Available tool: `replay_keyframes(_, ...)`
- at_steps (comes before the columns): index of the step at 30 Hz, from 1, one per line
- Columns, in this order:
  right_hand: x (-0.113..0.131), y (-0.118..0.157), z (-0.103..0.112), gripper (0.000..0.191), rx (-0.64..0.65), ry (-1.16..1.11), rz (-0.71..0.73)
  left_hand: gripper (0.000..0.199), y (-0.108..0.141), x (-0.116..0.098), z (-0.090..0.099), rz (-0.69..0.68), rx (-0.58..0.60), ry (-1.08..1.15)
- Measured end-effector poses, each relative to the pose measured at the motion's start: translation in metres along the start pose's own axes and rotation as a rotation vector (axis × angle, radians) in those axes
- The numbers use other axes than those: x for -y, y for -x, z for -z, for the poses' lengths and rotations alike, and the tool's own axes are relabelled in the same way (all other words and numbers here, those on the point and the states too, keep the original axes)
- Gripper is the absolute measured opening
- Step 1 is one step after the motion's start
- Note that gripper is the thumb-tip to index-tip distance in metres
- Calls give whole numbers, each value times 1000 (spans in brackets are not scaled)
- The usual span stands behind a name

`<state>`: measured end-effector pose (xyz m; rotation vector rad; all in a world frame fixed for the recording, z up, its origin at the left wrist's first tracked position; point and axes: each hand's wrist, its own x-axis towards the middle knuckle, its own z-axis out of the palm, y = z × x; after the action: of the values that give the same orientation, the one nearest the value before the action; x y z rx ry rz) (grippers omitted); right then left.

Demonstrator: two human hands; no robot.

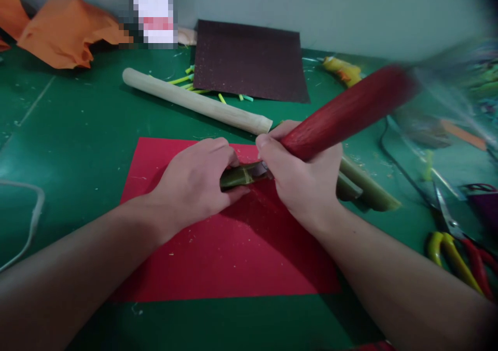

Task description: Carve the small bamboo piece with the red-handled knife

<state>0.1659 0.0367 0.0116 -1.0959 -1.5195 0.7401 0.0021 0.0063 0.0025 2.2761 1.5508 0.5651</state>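
Note:
My left hand is closed around a short green stalk with a pale ring, possibly bamboo, held above a red sheet. My right hand grips a knife by its thick red handle, which slants up to the right. A small piece of metal blade shows below the right fingers, against the stalk. The fingers hide the rest of the blade. Fine shavings are scattered over the red sheet.
A pale peeled stick lies behind the sheet, near a dark brown sheet. Green stalk pieces rest beyond my right hand. Scissors lie at the right. Orange crumpled material sits back left, a white cable at the left edge.

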Motion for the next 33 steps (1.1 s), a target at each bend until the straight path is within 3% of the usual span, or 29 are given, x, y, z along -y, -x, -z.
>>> replay_keyframes(7,2,1,-5,26,-11,5,-58,26,-1,0,1,-4,-4,-30)
replay_keyframes(16,-1,2,-3,27,24,18,28,26,-1,-1,2,2,21,-22)
replay_keyframes(23,-5,3,-6,26,-46,-83,48,27,0,0,1,-14,-14,-39)
replay_keyframes(29,-6,2,-3,28,33,-26,56,25,0,0,0,-12,-7,-12)
replay_keyframes(33,-7,3,-4,29,-13,-71,71,26,-1,0,0,-2,-2,-35)
